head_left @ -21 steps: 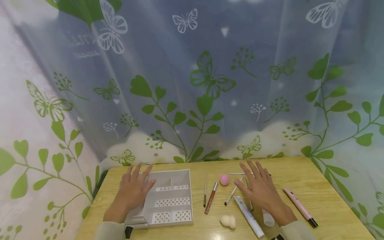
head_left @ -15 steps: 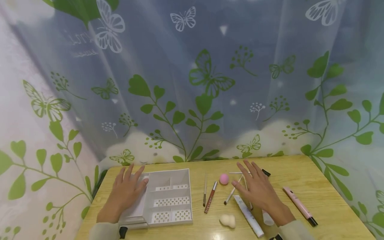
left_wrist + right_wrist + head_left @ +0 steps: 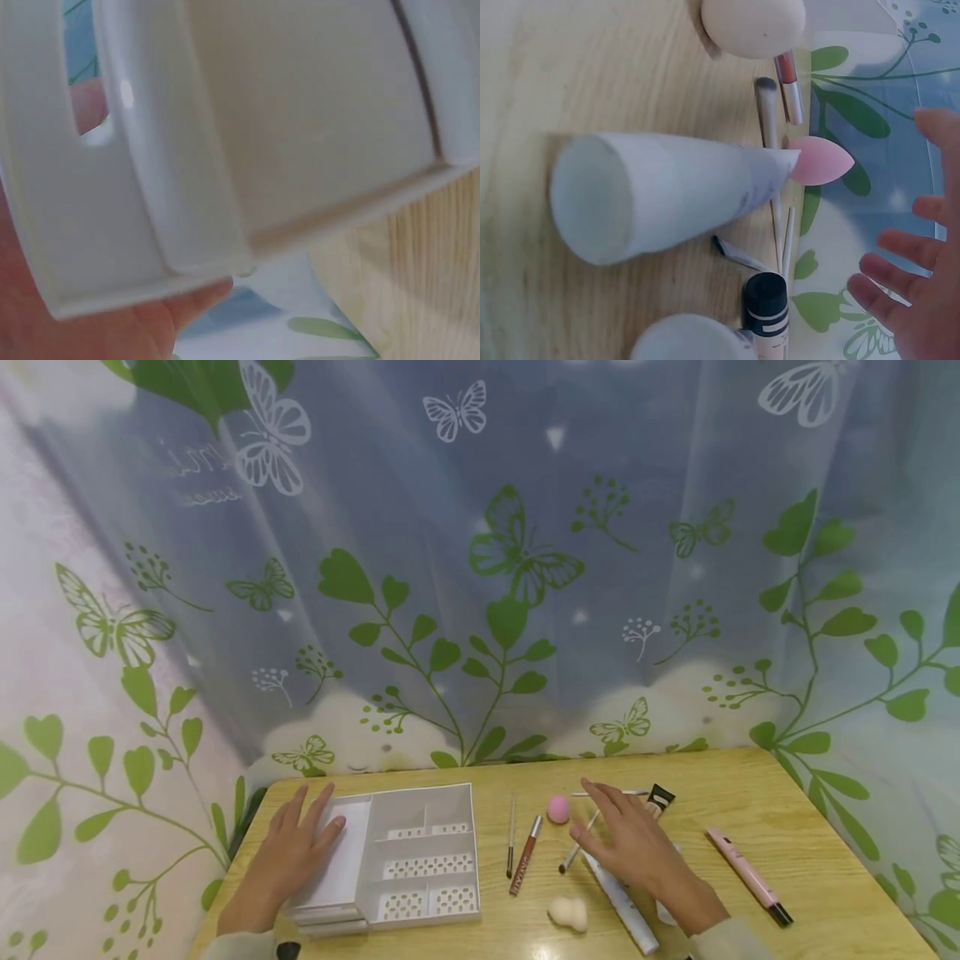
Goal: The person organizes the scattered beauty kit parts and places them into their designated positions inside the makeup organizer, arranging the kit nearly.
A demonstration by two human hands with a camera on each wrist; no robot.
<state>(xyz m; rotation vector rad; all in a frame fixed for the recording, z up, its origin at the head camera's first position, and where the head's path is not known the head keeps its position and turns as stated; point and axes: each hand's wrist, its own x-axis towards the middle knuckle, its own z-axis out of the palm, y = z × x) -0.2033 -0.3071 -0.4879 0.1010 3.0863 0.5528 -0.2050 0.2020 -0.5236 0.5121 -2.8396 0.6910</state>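
Note:
My left hand (image 3: 281, 860) lies at the left side of a white storage organizer (image 3: 347, 852), fingers extended and spread; the left wrist view shows the organizer's white wall (image 3: 315, 127) up close with fingers behind it. My right hand (image 3: 637, 852) hovers with spread fingers above scattered cosmetics, holding nothing. Under and beside it are a whitish squeeze tube (image 3: 622, 906), a makeup brush (image 3: 577, 847) and a black-capped tube (image 3: 660, 797). In the right wrist view the squeeze tube (image 3: 682, 199) stands out large, apart from the fingers (image 3: 911, 247).
Between organizer and right hand lie a thin brush (image 3: 512, 839), a red lip gloss tube (image 3: 527, 860), a pink makeup sponge (image 3: 558, 809) and a beige sponge (image 3: 568, 913). A pink tube (image 3: 750, 877) lies at right. Patterned curtain (image 3: 450, 652) hangs behind the wooden table (image 3: 810, 827).
My left hand has slid left and slightly toward me, uncovering more of the organizer's white top. My right hand has shifted a little left, and the black-capped tube has come into sight.

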